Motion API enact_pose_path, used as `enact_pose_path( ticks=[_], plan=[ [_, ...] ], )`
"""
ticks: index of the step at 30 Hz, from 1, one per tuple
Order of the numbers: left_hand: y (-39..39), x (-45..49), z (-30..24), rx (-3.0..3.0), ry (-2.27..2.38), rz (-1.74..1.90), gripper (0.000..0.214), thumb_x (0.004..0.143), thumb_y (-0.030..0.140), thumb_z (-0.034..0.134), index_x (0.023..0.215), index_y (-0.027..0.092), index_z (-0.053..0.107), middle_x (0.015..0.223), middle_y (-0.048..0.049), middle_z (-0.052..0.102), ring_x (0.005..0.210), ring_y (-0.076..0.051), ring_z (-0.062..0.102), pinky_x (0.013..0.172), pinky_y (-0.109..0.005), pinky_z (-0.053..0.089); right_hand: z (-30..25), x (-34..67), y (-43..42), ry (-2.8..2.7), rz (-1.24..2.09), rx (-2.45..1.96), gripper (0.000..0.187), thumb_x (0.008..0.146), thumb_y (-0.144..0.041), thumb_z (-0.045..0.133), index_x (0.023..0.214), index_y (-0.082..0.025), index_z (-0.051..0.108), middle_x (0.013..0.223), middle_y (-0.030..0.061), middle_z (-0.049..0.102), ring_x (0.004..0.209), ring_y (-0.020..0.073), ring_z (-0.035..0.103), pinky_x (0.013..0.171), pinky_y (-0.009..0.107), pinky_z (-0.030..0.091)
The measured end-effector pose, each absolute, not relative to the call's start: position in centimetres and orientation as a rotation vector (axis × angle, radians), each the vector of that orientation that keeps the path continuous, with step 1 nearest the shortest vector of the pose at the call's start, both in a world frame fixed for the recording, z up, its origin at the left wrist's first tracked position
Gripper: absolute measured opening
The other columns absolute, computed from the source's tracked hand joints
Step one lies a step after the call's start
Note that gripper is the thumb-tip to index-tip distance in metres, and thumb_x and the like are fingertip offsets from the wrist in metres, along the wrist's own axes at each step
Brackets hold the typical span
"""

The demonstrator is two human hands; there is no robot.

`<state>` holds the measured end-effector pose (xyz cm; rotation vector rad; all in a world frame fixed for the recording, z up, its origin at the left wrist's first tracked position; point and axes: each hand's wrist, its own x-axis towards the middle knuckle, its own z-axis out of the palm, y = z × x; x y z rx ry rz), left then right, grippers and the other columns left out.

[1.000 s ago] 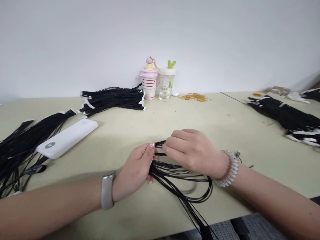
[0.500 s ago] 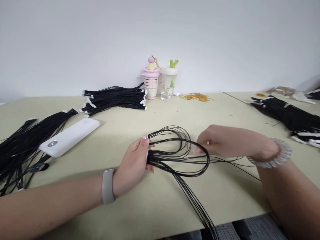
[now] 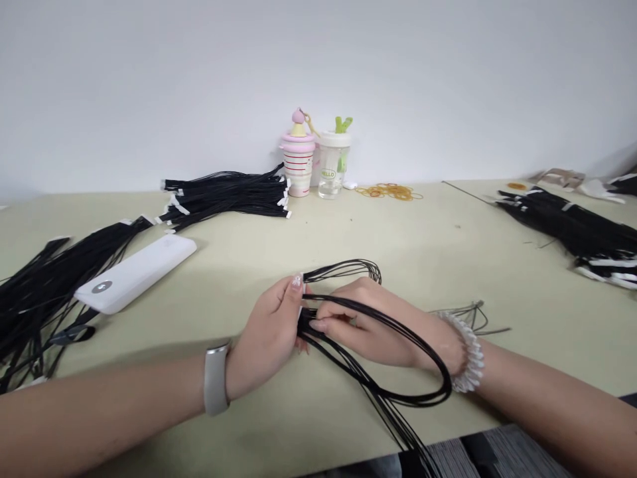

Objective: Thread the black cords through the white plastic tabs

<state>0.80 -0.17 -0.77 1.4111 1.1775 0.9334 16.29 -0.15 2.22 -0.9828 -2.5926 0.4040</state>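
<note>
My left hand (image 3: pixel 271 325) is closed on the white-tipped end of a bundle of thin black cables (image 3: pixel 398 325), thumb on top. The cables bend back in loops to the right, and some strands hang down over the table's front edge. My right hand (image 3: pixel 378 322) reaches through the large loop, its thumb and fingers pinched on cables close beside the left hand. Part of the bundle is hidden behind the right hand. Loose strand ends (image 3: pixel 472 315) show beyond my right wrist.
A white power bank (image 3: pixel 139 272) lies at left beside a pile of black cables (image 3: pixel 74 279). Farther back are another cable bundle (image 3: pixel 223 196), a pink-lidded cup (image 3: pixel 298 162), a clear cup (image 3: pixel 332 169) and rubber bands (image 3: pixel 391 192). More cables (image 3: pixel 572 226) lie at right.
My right hand has moved left, in through the large cable loop, up to the cables beside my left hand. The loop has spread right and downward over my right wrist.
</note>
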Motion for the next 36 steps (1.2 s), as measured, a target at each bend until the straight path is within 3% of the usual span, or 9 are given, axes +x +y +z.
enact_pose_path(
  ticks=[11, 16, 21, 25, 28, 30, 32, 35, 36],
  plan=[
    [0.0, 0.8, -0.5, 1.482, 1.169, 0.892, 0.035, 0.083, 0.048, 0.031, 0.070, 0.018, 0.044, 0.047, 0.0040, 0.048, 0.037, -0.009, 0.046, 0.037, -0.020, 0.040, 2.4, 15.8, -0.4, -2.621, 0.204, -1.078, 0.015, 0.067, -0.009, 0.041, 0.053, -0.015, 0.040, 0.055, -0.0044, 0.046, 0.048, 0.0049, 0.031, 0.049, 0.019, 0.027],
    [0.0, 0.9, -0.4, 1.442, 1.201, 0.878, 0.036, 0.083, 0.049, 0.032, 0.071, 0.017, 0.046, 0.043, 0.0060, 0.041, 0.034, -0.008, 0.044, 0.034, -0.018, 0.037, 4.8, 18.7, 0.0, -2.588, 0.251, -1.245, 0.012, 0.070, -0.014, 0.049, 0.059, -0.016, 0.053, 0.050, -0.0044, 0.051, 0.043, 0.0037, 0.036, 0.045, 0.018, 0.029],
    [-0.1, 0.9, -0.7, 1.388, 1.200, 0.877, 0.038, 0.080, 0.053, 0.034, 0.074, 0.018, 0.047, 0.059, 0.0045, 0.046, 0.037, -0.007, 0.045, 0.034, -0.020, 0.043, 6.7, 22.6, 1.9, -1.719, -0.029, -1.335, 0.006, 0.070, -0.016, 0.057, 0.071, -0.015, 0.063, 0.055, 0.0010, 0.059, 0.048, 0.0077, 0.051, 0.052, 0.023, 0.042],
    [-0.1, 0.9, -0.7, 1.355, 1.213, 0.871, 0.038, 0.079, 0.054, 0.036, 0.075, 0.018, 0.048, 0.063, 0.0039, 0.046, 0.039, -0.007, 0.046, 0.034, -0.020, 0.044, 7.4, 24.2, 3.2, -1.210, 0.376, -0.845, 0.012, 0.074, -0.007, 0.049, 0.081, -0.014, 0.057, 0.095, 0.0091, 0.059, 0.080, 0.0119, 0.058, 0.070, 0.028, 0.046],
    [-0.1, 1.0, -0.5, 1.341, 1.201, 0.855, 0.038, 0.079, 0.053, 0.037, 0.073, 0.017, 0.048, 0.060, 0.0042, 0.045, 0.038, -0.006, 0.045, 0.033, -0.019, 0.043, 7.6, 23.6, 3.0, -1.012, 0.511, -0.783, 0.016, 0.078, -0.006, 0.045, 0.087, -0.016, 0.055, 0.090, 0.0049, 0.057, 0.058, 0.0025, 0.051, 0.056, 0.020, 0.042],
    [-0.1, 1.0, -0.4, 1.334, 1.195, 0.860, 0.037, 0.079, 0.052, 0.038, 0.073, 0.017, 0.048, 0.059, 0.0043, 0.046, 0.037, -0.006, 0.045, 0.032, -0.019, 0.042, 7.4, 22.3, 2.2, -1.087, 0.536, -0.900, 0.026, 0.076, -0.006, 0.049, 0.098, -0.019, 0.053, 0.073, -0.0003, 0.056, 0.044, 0.0012, 0.039, 0.044, 0.017, 0.035],
    [-0.1, 1.0, -0.5, 1.349, 1.187, 0.878, 0.037, 0.080, 0.052, 0.037, 0.073, 0.017, 0.048, 0.056, 0.0044, 0.047, 0.036, -0.007, 0.046, 0.032, -0.019, 0.041, 6.6, 20.7, 1.2, -1.392, 0.566, -1.049, 0.032, 0.072, -0.006, 0.053, 0.101, -0.020, 0.053, 0.064, -0.0025, 0.056, 0.044, 0.0043, 0.041, 0.042, 0.018, 0.035],
    [-0.2, 1.0, -0.6, 1.376, 1.166, 0.896, 0.037, 0.081, 0.050, 0.036, 0.072, 0.017, 0.049, 0.050, 0.0045, 0.047, 0.034, -0.007, 0.045, 0.033, -0.018, 0.039, 5.0, 18.7, 0.1, -1.909, 0.442, -1.121, 0.005, 0.073, -0.013, 0.056, 0.075, -0.016, 0.059, 0.063, -0.0018, 0.056, 0.054, 0.0063, 0.047, 0.051, 0.020, 0.038],
    [-0.2, 0.9, -0.6, 1.377, 1.163, 0.897, 0.037, 0.081, 0.050, 0.037, 0.071, 0.017, 0.049, 0.048, 0.0048, 0.046, 0.034, -0.007, 0.045, 0.033, -0.018, 0.039, 4.5, 18.2, 0.0, -2.019, 0.371, -1.122, 0.006, 0.075, -0.015, 0.055, 0.070, -0.015, 0.058, 0.063, -0.0019, 0.055, 0.056, 0.0062, 0.047, 0.053, 0.020, 0.038]
  ],
)
